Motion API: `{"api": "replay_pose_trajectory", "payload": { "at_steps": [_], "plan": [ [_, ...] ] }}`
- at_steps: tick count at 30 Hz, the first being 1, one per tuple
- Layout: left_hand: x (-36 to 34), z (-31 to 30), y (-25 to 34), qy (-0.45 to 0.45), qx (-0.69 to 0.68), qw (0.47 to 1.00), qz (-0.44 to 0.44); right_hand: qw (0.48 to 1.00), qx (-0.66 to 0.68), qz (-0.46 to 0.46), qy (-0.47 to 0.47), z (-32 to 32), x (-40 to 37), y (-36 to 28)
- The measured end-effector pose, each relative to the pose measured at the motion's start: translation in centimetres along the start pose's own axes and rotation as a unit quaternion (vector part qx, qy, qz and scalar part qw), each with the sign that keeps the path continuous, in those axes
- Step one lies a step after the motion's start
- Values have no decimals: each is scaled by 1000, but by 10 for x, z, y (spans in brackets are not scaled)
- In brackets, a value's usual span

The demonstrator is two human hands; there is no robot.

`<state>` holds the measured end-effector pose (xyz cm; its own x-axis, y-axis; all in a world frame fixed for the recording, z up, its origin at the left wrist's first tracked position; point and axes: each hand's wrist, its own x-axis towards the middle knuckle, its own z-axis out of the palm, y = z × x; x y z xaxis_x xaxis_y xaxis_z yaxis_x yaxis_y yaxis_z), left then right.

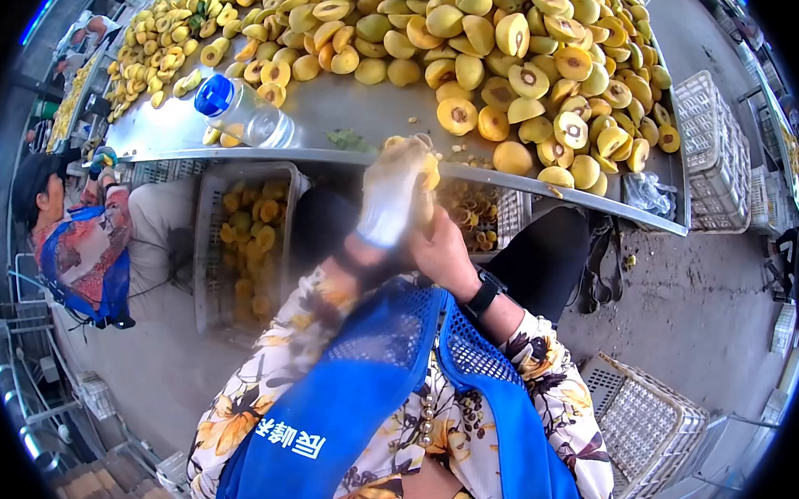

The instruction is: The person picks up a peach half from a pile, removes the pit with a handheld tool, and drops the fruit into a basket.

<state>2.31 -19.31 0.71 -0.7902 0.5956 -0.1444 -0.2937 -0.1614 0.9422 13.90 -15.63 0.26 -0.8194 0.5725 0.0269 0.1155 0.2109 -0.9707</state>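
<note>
Holding a yellow fruit (pixel 432 172), the gloved left hand (pixel 392 193) meets the right hand (pixel 443 248) by the counter (pixel 334 111) edge; whether the right hand grasps anything, I cannot tell.

Glossy metal tabletop (pixel 334 111); clear plastic bottle (pixel 260 120); blue mesh-cloth vest (pixel 328 408).

Clear bottle (pixel 261 123), blue-capped, is lying on its side on the tabletop (pixel 325 110), upper left. Crumpled plastic bag (pixel 648 194) is resting by the right corner. Pale crates (pixel 713 153) are standing upper right; another crate (pixel 647 430) is sitting lower right. Co-worker (pixel 83 251) in blue vest is sitting far left.
</note>
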Motion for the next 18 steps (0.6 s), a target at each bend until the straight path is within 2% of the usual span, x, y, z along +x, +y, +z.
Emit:
{"api": "replay_pose_trajectory", "payload": {
  "at_steps": [2,3,5,7,9,11,13,15,16,18],
  "plan": [
    [4,-7,-5,-42,-17,998,-43,978,89,164,-93,-9,3,-10],
    [3,-5,-2,-49,-18,997,-55,951,131,245,-138,-14,3,-19],
    [2,-3,3,-61,-21,995,-80,929,216,270,-128,-12,0,-26],
    [1,4,13,-50,-122,972,-194,913,262,286,-123,-10,-1,-27],
    [5,8,3,-22,53,998,-41,910,269,291,-124,-9,1,-26],
    [4,15,10,27,112,992,-41,893,300,304,-142,-11,2,-21],
    [7,10,8,-34,151,988,9,871,343,317,-149,-15,3,-20],
    [9,6,16,-40,179,982,-53,840,397,337,-152,-21,3,-23],
    [6,-10,10,-87,117,988,-49,830,416,340,-150,-23,1,-21],
    [11,-24,-10,-98,116,981,125,807,447,343,-175,-19,2,-17]
  ]
}}
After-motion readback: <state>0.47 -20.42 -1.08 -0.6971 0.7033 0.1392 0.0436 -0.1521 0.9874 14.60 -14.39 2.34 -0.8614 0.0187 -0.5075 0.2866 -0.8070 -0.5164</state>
